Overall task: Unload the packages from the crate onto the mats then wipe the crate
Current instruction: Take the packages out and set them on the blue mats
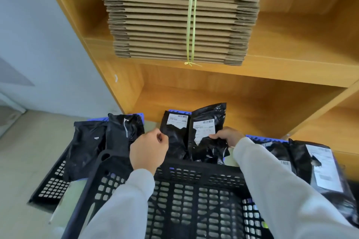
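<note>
The right hand (226, 137) pinches a black package (207, 134) at its lower edge, at 12 o'clock beyond the crate (174, 190) — it looks light, soft and slippery, so a corner pinch suffices. The left hand (148, 148) is loosely curled, holding nothing.

Crate (174, 190): black, lattice of oblong holes. Packages: glossy black; the held one (207, 134) and its neighbour (174, 132) carry white labels with black barcodes. Left two packages (85, 147) plain black, one with a small white mark. Mats (266, 138): blue edges, possibly black grid lower down. Sleeves (272, 180): pale grey. Shelf (291, 64): orange-tan wood. Cardboard stack (174, 15): brown, tied with yellow-green string (191, 25). Wall (29, 25): light grey-blue.
</note>
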### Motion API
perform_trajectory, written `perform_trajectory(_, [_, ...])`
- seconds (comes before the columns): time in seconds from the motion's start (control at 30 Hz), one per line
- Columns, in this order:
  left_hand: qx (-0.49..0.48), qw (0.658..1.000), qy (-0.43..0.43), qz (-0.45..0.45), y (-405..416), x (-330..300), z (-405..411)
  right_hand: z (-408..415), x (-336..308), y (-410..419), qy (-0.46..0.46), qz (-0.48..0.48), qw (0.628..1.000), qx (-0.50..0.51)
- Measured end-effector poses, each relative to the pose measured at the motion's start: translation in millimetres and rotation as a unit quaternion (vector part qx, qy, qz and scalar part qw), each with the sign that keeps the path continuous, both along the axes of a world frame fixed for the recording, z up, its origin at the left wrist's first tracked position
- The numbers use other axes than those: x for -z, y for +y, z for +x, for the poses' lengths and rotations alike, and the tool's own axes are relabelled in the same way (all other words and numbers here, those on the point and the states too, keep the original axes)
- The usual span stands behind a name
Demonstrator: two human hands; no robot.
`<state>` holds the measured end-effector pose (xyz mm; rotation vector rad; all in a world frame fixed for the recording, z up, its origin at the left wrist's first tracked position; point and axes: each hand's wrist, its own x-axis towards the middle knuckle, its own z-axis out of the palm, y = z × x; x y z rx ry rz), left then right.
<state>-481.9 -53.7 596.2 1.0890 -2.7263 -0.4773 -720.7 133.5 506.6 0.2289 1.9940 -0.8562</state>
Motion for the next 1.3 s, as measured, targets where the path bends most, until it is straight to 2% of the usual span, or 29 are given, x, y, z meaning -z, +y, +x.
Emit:
perform_trajectory(0.13, [-0.01, 1.0, 0.009, 0.001, 1.9, 0.1, -0.3, -22.8, 64.3, 6.1, -0.021, 0.009, 0.999, -0.04])
perform_trajectory(0.23, [-0.016, 1.0, 0.011, -0.007, 2.7, 0.3, -1.2, -5.1, 35.3, 0.4, -0.016, 0.026, 0.999, -0.044])
perform_trajectory(0.4, [-0.017, 1.0, 0.005, -0.006, 3.2, -1.5, -1.3, 13.0, -17.7, -2.2, 0.075, 0.089, 0.987, -0.108])
perform_trajectory(0.57, [-0.005, 1.0, -0.011, 0.001, 3.9, -6.2, 0.4, 21.1, -38.4, 14.5, 0.119, 0.084, 0.986, -0.083])
perform_trajectory(0.77, [0.014, 1.0, -0.014, 0.014, 2.7, -8.2, 3.9, 48.6, -54.9, 38.0, 0.201, -0.051, 0.978, -0.008])
perform_trajectory(0.93, [0.068, 0.997, 0.037, 0.021, -1.0, -7.9, 9.9, 97.2, -106.4, 41.1, 0.277, -0.158, 0.948, 0.019])
perform_trajectory(1.03, [0.141, 0.984, 0.074, 0.082, -7.6, -8.0, 16.6, 127.2, -134.1, 43.3, 0.309, -0.179, 0.934, 0.018])
perform_trajectory(1.13, [0.163, 0.968, 0.122, 0.148, -7.4, -16.6, 33.0, 161.7, -147.8, 46.1, 0.322, -0.205, 0.924, 0.026])
perform_trajectory(1.3, [0.177, 0.955, 0.173, 0.163, 3.1, -25.6, 71.6, 224.4, -147.6, 56.9, 0.291, -0.221, 0.93, 0.037])
